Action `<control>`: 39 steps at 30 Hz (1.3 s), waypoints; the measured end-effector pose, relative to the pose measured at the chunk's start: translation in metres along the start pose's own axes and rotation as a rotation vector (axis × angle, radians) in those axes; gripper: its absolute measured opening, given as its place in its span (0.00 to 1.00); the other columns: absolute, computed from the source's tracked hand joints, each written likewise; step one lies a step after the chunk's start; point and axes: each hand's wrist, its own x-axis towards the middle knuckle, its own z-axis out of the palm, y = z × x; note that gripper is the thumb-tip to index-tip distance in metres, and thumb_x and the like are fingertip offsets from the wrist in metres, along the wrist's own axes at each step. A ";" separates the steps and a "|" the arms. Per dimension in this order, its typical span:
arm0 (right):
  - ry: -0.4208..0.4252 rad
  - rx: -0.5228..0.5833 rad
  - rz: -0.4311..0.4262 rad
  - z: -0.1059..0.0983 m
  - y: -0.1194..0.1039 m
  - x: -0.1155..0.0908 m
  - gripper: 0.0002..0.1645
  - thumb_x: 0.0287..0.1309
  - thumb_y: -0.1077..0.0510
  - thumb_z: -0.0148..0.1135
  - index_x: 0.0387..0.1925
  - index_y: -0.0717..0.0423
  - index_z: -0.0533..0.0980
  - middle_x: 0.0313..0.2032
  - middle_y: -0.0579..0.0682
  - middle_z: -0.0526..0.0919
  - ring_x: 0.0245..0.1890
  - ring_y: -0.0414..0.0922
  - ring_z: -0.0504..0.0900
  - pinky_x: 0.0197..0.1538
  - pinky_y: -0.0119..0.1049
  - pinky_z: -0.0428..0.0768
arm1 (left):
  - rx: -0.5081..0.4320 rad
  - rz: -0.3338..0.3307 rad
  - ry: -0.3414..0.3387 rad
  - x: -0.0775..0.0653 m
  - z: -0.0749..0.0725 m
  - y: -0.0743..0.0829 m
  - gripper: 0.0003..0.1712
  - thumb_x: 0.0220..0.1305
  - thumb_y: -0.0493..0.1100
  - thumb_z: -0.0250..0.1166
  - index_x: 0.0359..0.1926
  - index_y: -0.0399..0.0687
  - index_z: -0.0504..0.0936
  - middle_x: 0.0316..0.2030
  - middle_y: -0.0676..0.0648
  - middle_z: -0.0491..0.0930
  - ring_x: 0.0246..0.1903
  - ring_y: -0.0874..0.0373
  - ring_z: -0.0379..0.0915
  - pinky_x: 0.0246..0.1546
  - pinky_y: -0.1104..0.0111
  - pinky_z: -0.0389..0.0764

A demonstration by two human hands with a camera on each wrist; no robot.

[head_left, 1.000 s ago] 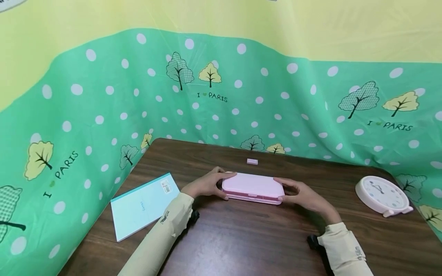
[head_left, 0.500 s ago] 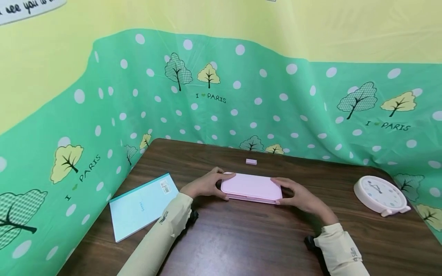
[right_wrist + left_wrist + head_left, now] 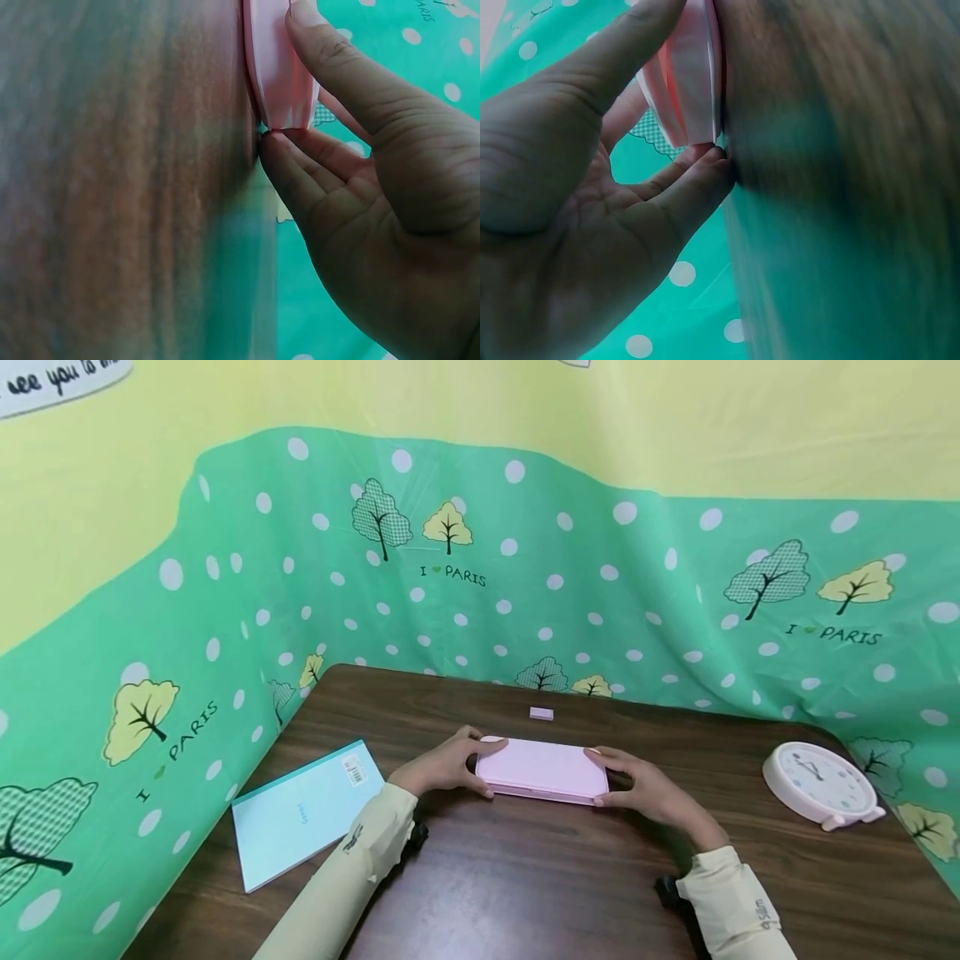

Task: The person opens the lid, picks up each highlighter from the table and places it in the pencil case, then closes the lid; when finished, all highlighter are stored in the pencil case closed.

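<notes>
A flat pink pencil case [image 3: 542, 768] with rounded corners lies on the table, its lid down. At its left end my left hand [image 3: 444, 764] grips it, thumb on the near side and fingers at the top and far side. My right hand [image 3: 654, 785] holds the opposite end in the same way. Close up, the left wrist view shows the case's end [image 3: 686, 82] between the thumb and fingers of my left hand [image 3: 585, 172]. The right wrist view shows the other end [image 3: 277, 67] within my right hand [image 3: 375, 165].
Behind the case lies a small pale purple block [image 3: 542, 713]. A light blue notebook [image 3: 300, 818] lies at the left, partly under the left sleeve. A white round clock [image 3: 821, 783] lies at the right. A green and yellow curtain [image 3: 450, 610] borders the brown table [image 3: 525, 877].
The pencil case's lid has come down; the darker pink gap along its front has closed. Both hands keep hold of the ends. The head view has shifted slightly.
</notes>
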 end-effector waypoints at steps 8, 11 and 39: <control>-0.007 -0.018 0.018 -0.004 -0.004 0.000 0.49 0.60 0.50 0.83 0.78 0.58 0.72 0.76 0.72 0.67 0.75 0.75 0.64 0.68 0.72 0.70 | 0.030 0.001 -0.009 -0.003 -0.002 0.007 0.48 0.69 0.52 0.78 0.83 0.54 0.66 0.73 0.33 0.65 0.71 0.45 0.64 0.67 0.52 0.74; -0.013 -0.023 0.021 -0.004 -0.004 0.000 0.49 0.61 0.49 0.82 0.78 0.57 0.71 0.76 0.72 0.67 0.75 0.74 0.64 0.68 0.72 0.71 | 0.045 0.000 -0.001 -0.003 -0.003 0.010 0.46 0.70 0.52 0.77 0.82 0.52 0.67 0.73 0.32 0.65 0.70 0.45 0.64 0.67 0.51 0.74; 0.047 -0.067 -0.029 -0.017 -0.017 0.005 0.46 0.76 0.43 0.68 0.81 0.65 0.65 0.79 0.71 0.62 0.78 0.73 0.61 0.72 0.72 0.66 | 0.201 -0.056 0.090 -0.003 -0.016 0.027 0.47 0.77 0.68 0.64 0.85 0.52 0.62 0.67 0.35 0.69 0.56 0.47 0.75 0.62 0.52 0.78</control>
